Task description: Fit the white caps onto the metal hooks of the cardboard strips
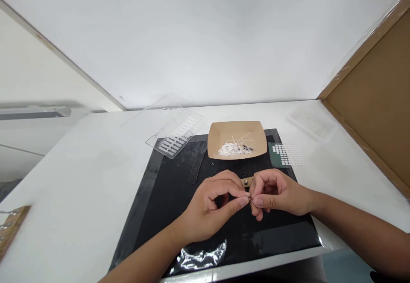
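- Where our fingertips meet above the black mat, we have a tiny, thin piece, too small for us to make out fully.
- Our left hand pinches it, thumb and forefinger closed, the other fingers curled.
- Our right hand pinches its other side, thumb and forefinger also together.
- Just behind our fingertips we see a tan strip with a round metal stud, partly hidden by our hands.
- Beyond it sits a brown tray holding white scraps and thin sticks.
- Left of the tray we have a dark file and a clear case of white tips.
- On the right, white dots line a partly green sheet.
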### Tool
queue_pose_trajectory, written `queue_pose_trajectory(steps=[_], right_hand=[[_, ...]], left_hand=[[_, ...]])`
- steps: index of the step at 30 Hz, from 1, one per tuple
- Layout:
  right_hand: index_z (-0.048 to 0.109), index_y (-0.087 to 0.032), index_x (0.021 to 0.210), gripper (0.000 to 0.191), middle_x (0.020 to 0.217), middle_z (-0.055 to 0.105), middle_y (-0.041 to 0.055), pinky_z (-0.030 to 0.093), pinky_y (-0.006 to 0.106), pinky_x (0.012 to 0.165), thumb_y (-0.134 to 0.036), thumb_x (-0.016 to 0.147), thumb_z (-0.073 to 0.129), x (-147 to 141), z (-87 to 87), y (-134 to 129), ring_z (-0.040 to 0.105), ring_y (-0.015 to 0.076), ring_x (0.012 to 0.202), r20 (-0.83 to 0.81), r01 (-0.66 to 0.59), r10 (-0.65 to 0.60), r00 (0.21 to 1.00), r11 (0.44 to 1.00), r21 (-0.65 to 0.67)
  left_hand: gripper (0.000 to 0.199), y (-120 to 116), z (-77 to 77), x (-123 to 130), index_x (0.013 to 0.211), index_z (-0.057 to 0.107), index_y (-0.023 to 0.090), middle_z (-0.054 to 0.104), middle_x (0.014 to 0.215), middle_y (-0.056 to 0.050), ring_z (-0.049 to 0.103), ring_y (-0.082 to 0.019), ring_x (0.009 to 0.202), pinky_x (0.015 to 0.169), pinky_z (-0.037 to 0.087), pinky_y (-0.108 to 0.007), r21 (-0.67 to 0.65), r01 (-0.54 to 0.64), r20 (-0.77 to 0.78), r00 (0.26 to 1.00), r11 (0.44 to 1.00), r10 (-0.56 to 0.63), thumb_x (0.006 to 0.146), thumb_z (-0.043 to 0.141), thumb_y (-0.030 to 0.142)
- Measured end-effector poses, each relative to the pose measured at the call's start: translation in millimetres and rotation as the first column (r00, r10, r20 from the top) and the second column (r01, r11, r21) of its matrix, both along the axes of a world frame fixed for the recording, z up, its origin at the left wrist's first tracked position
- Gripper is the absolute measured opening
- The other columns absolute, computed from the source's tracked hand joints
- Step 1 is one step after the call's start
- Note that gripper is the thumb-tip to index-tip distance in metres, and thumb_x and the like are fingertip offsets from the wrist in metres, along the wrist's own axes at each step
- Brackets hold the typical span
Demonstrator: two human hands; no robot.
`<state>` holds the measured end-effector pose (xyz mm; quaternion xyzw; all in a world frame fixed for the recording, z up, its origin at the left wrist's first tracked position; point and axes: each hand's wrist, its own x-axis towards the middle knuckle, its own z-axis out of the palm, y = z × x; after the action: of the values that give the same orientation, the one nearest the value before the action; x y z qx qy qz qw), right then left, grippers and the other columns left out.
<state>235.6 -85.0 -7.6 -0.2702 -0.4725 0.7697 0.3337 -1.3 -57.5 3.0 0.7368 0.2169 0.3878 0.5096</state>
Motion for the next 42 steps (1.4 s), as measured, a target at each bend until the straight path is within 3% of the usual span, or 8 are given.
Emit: queue_pose_trajectory(steps=[5,15,31,34,38,42], right_hand=[[0.062,-0.016,0.089,0.028,0.081,0.079,0.0028,0.047,0.017,0.055,-0.034,0.095,0.083,-2,3.0,0,0.076,0.0112,0.069,-0.017,-0.012,0.012,1.0,1.0,-0.013],[0.064,-0.015,0.092,0.024,0.083,0.079,0.0027,0.048,0.017,0.055,-0.031,0.097,0.082,-4,2.5,-3,0.077,0.0109,0.07,-0.093,-0.059,0.056,0.994,0.998,-0.029],[0.066,-0.016,0.097,0.017,0.087,0.079,0.0042,0.05,0.019,0.06,-0.026,0.099,0.079,-4,2.4,-6,0.077,0.0124,0.075,-0.114,-0.087,0.086,0.99,0.996,-0.005],[0.066,-0.016,0.095,0.021,0.085,0.078,0.0033,0.049,0.019,0.058,-0.031,0.097,0.081,-4,4.1,-5,0.076,0.0121,0.072,-0.094,-0.087,0.085,0.992,0.996,-0.017],[0.064,-0.016,0.093,0.025,0.085,0.077,0.0026,0.046,0.019,0.057,-0.034,0.097,0.081,-3,4.8,-3,0.074,0.0108,0.07,-0.085,-0.071,0.069,0.994,0.997,-0.019],[0.064,-0.016,0.095,0.022,0.083,0.076,0.0022,0.045,0.02,0.06,-0.031,0.099,0.079,0,2.8,-1,0.073,0.0107,0.071,-0.094,-0.057,0.058,0.994,0.998,0.012]], left_hand=[[0.014,1,-3.8,0,0.09,0.077,0.016,0.072,0.09,-0.009,0.069,-0.018,0.085,0.078,0.059,-0.032,-0.18,0.1,0.072,0.993,0.979,-0.089,0.1,0.074,0.026],[0.027,1,-11.3,2,0.08,0.074,0.016,0.065,0.085,-0.006,0.064,-0.018,0.083,0.08,0.056,-0.036,-0.43,0.272,0.226,0.956,0.861,-0.189,0.096,0.079,0.037],[0.034,1,-7.9,4,0.076,0.067,0.017,0.059,0.079,-0.003,0.066,-0.019,0.081,0.082,0.058,-0.041,-0.473,0.352,0.256,0.932,0.808,-0.256,0.097,0.078,0.041],[0.035,1,-8.5,3,0.077,0.067,0.016,0.055,0.075,-0.002,0.06,-0.015,0.071,0.072,0.057,-0.035,-0.475,0.344,0.244,0.936,0.81,-0.255,0.097,0.077,0.043],[0.033,0,-10.3,2,0.085,0.068,0.014,0.057,0.086,-0.002,0.05,-0.006,0.058,0.053,0.046,-0.021,-0.482,0.351,0.237,0.934,0.802,-0.267,0.099,0.075,0.043],[0.026,-1,-13.2,3,0.094,0.07,0.015,0.058,0.094,-0.004,0.054,-0.006,0.061,0.048,0.047,-0.017,-0.481,0.324,0.228,0.943,0.814,-0.241,0.1,0.073,0.04]])
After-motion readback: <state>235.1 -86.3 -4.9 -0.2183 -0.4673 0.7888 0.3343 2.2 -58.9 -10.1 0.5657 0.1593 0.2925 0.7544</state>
